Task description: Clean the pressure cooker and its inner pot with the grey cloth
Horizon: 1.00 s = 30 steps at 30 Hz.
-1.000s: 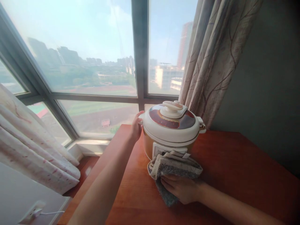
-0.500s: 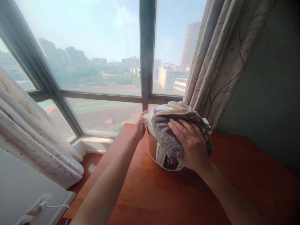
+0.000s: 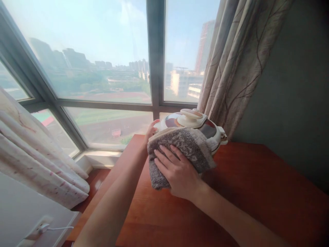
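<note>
An electric pressure cooker [image 3: 212,133] with a cream rim and a glossy lid stands on the wooden table. My left hand [image 3: 151,130] is closed around its left side handle, partly hidden behind the towel. A folded grey-brown towel [image 3: 197,151] covers the cooker's front and its control panel. Flat against the towel lies my right hand [image 3: 177,168], fingers spread over the cloth and pressing it to the cooker; its thumb is out of sight. The cream lid knob [image 3: 191,115] shows above the towel.
The reddish wooden table [image 3: 246,192] reaches toward the window [image 3: 108,61]. Patterned curtains hang on the right [image 3: 231,68] and on the left [image 3: 33,154]. A plug with a white cable sits in a wall socket [image 3: 42,228] at lower left.
My right hand and the towel have slid left and down the cooker's front, uncovering more of the lid and hiding the control panel. My left hand stays at the handle. The view has shifted slightly.
</note>
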{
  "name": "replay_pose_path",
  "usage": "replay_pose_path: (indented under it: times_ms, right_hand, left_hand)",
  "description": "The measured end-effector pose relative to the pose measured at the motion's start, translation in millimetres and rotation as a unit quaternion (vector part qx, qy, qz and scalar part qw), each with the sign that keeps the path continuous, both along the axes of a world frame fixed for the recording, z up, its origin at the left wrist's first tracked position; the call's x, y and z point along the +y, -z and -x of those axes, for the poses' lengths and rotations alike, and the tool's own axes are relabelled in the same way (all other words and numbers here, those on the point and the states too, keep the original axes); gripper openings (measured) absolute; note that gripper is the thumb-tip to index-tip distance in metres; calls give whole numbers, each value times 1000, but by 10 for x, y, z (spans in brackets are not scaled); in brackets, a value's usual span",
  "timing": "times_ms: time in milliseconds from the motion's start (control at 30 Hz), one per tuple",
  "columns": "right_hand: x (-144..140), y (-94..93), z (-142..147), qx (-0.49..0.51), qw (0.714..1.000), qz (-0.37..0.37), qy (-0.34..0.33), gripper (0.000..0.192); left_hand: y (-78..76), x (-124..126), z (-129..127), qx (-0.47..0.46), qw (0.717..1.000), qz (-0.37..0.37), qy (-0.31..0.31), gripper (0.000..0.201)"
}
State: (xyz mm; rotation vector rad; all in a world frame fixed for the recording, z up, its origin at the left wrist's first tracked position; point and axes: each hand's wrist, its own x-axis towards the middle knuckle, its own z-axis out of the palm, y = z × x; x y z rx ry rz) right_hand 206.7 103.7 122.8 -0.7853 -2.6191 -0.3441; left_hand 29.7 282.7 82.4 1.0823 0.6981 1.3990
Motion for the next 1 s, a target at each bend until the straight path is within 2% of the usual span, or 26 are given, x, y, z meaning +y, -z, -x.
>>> replay_pose_path:
  times_ms: [67, 167, 200, 267, 433, 567, 700, 833, 1000]
  right_hand:
    - [-55, 347, -122, -35, 998, 44, -37, 63]
    - [-144, 854, -357, -55, 986, 152, -42, 72]
    - [-177, 981, -440, -64, 980, 182, -50, 72]
    - [-250, 1142, -601, -53, 975, 216, -18, 71]
    - [-465, 1205, -899, -46, 963, 266, 4, 80]
    - [-663, 1253, -1047, -46, 944, 310, 109, 87]
    - [-762, 1275, -1067, 30, 926, 326, 188, 84]
    - [-785, 1305, -815, 142, 907, 317, 237, 79]
    - [-774, 1352, -210, 229, 894, 330, 201, 83]
  left_hand:
    - [-1, -19, -21, -16, 1000, -11, -14, 62]
    - [-20, -75, -55, -24, 999, -17, -27, 59]
    - [-29, -91, -59, -19, 999, -14, -25, 59]
    - [-48, -113, -56, -9, 1000, -9, -24, 58]
    - [-76, -124, -55, -6, 999, -4, -33, 58]
    - [-82, -144, -76, -26, 999, -2, -32, 55]
    - [-88, -170, -105, -44, 999, -5, -28, 51]
    - [-95, -179, -148, -65, 997, -8, -36, 53]
    - [-102, -183, -168, -71, 997, -4, -30, 56]
